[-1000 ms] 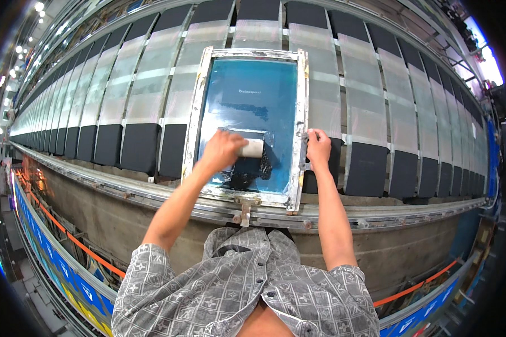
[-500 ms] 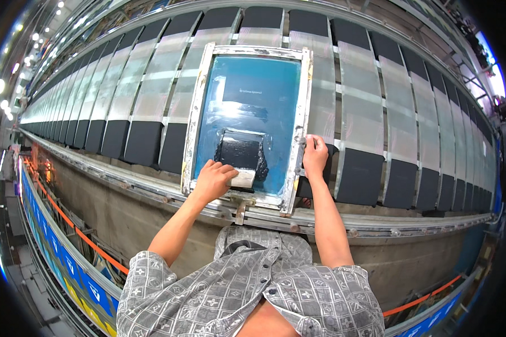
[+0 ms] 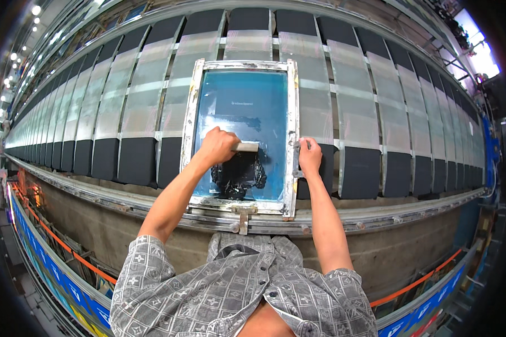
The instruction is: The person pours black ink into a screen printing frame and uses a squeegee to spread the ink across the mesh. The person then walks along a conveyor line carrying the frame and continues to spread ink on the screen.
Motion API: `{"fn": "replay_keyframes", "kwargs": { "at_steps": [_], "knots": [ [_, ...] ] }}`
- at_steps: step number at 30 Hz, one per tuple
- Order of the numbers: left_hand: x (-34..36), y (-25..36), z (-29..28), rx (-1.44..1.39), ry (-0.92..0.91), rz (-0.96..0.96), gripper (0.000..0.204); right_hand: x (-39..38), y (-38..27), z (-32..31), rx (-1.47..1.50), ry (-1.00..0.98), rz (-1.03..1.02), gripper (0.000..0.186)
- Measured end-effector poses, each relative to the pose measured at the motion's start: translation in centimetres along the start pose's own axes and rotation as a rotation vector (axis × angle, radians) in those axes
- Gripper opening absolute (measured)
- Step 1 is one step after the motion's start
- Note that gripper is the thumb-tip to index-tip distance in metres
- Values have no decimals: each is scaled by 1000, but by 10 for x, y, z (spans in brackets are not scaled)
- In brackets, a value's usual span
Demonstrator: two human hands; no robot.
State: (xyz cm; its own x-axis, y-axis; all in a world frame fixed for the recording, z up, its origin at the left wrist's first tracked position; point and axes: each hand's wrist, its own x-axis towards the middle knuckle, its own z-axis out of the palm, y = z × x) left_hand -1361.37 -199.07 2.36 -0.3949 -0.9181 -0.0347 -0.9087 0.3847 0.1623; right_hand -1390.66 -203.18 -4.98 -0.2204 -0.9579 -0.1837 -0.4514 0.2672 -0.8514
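A screen printing frame point(image 3: 293, 106) with a pale, stained rim and blue mesh point(image 3: 236, 87) lies across the row of boards in front of me. My left hand point(image 3: 219, 145) is closed round the end of a squeegee point(image 3: 248, 147) with a pale handle, held crosswise over the mesh. Its blade edge is hard to make out. Wet black ink point(image 3: 239, 173) lies on the near half of the mesh, just below the squeegee. My right hand point(image 3: 310, 156) is closed at the frame's right side, its fingertips on a small metal fitting there.
Long narrow boards with black cloth point(image 3: 136, 163) at both ends and pale middles point(image 3: 351, 118) run in a row to both sides. A metal rail point(image 3: 348, 226) passes along the near edge, with a metal bracket point(image 3: 243, 219) under the frame. Orange bars point(image 3: 419, 285) stand lower down.
My left hand has moved the squeegee away from me, from the near end of the mesh to its middle. Black ink now shows at the near end. My right hand keeps its place at the frame's side.
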Motion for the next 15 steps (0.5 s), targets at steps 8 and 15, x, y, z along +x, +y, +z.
{"fn": "replay_keyframes", "kwargs": {
  "at_steps": [8,15],
  "knots": [
    [-9,7,11,-27,-18,-4,31,1,7,-2,32,-20,7,29],
    [-68,53,24,-45,-17,14,35,5,18,1,54,-10,31,30]
  ]
}}
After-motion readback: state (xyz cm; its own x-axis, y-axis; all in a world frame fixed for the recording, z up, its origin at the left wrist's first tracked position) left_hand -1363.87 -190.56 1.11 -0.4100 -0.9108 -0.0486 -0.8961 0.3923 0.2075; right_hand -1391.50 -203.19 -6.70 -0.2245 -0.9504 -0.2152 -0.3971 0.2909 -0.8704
